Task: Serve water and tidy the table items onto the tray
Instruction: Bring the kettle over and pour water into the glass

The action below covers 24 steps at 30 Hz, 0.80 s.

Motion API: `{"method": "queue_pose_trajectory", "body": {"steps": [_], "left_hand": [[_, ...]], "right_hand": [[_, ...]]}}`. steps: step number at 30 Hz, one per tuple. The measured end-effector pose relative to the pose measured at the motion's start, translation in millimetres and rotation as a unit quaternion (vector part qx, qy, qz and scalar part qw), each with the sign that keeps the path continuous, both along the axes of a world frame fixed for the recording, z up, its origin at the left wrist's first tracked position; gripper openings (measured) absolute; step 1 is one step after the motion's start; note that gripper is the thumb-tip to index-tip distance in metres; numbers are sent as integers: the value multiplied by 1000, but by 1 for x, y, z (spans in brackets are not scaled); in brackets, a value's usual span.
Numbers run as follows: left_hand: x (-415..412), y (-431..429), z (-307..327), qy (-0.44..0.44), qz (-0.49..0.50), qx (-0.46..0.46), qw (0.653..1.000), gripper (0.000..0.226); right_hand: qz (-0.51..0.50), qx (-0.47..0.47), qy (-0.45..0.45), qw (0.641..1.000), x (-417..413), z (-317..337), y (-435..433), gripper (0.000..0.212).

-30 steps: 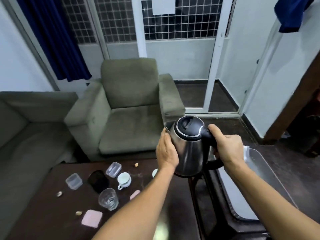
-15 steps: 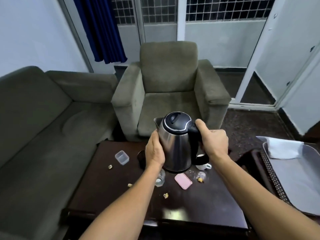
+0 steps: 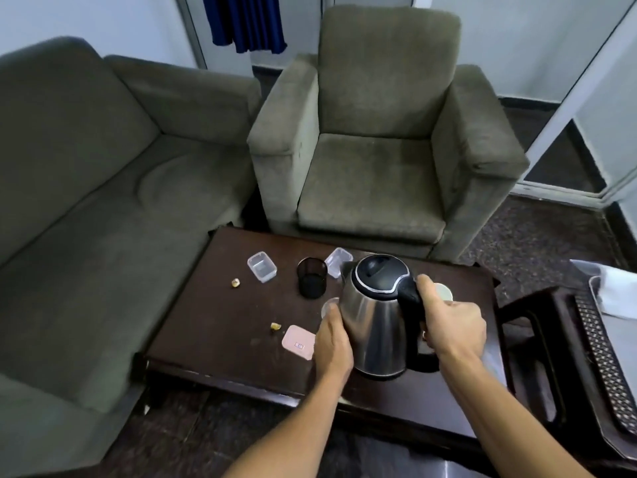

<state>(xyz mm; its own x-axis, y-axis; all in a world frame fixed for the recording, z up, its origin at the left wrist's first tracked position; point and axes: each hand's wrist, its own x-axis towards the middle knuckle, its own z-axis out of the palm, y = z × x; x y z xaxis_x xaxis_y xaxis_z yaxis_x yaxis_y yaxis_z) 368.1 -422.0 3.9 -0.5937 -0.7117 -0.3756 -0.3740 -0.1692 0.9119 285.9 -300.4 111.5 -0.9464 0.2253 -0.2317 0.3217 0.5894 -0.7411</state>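
A steel kettle (image 3: 374,326) with a black lid hangs upright over the dark coffee table (image 3: 220,312). My right hand (image 3: 453,322) grips its black handle. My left hand (image 3: 332,339) lies flat against the kettle's left side. A clear glass (image 3: 329,305) peeks out just beyond my left hand, mostly hidden. A white cup (image 3: 444,292) shows behind my right hand. On the table lie a black mesh cup (image 3: 312,277), two clear plastic boxes (image 3: 262,266) (image 3: 337,261), a pink lid (image 3: 298,341) and small crumbs (image 3: 235,282). The metal tray (image 3: 596,291) sits at far right.
A grey armchair (image 3: 379,139) stands behind the table and a grey sofa (image 3: 86,188) to its left. A second dark stand with a mesh top (image 3: 599,357) holds the tray at the right, with a white cloth (image 3: 620,288) on it.
The view has tilted down and the kettle has come lower over the table, toward the glass. Both hands keep the same hold on it.
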Motion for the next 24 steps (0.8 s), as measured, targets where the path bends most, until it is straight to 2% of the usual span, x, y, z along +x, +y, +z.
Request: {"method": "queue_pose_trajectory", "body": {"steps": [4,7,11,20,24], "left_hand": [[5,16,-31,-27,9,40,999,59],[3,26,-47,-81,14,35,996,66],[3,31,-69,-122,11,46,991,68],[1,33,-94,-176,-22,92,980,66],[5,40,-104,-166,-25,119,979,67]], "right_hand": [[29,18,2,999,2,-24,9,75],[42,33,-11,998,-1,-38,12,61],[48,55,-24,997,-4,-54,10,70],[42,123,-43,991,-6,-70,8,64],[64,149,-28,986,-8,-72,5,65]]}}
